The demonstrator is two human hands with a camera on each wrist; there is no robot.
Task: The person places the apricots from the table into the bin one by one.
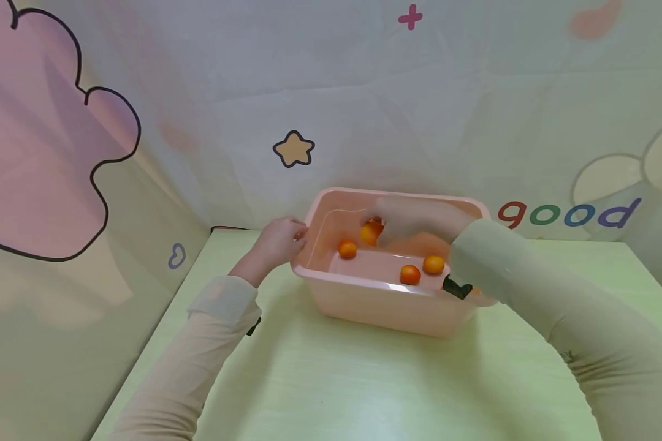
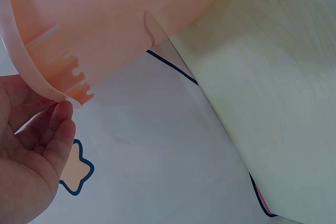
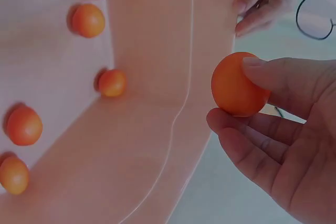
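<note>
Pale green tabletop (image 1: pixel 364 380) carries a pink rectangular plastic tub (image 1: pixel 386 306) at its far centre. Left hand (image 1: pixel 276 242) grips the tub's left rim, fingers curled. Right hand (image 1: pixel 414 222) inside the tub pinches a small round orange fruit (image 3: pixel 236 85) between thumb and fingertips; other small orange fruits (image 1: pixel 410 274) lie on the tub floor.

light: soft, even, bright | shadows: faint | blur: right hand (image 1: pixel 414 220) in head view | edges: curved distortion

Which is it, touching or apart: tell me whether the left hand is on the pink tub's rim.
Touching. The left wrist view shows the left hand's fingertips pressed against the pink tub's rim edge.
</note>
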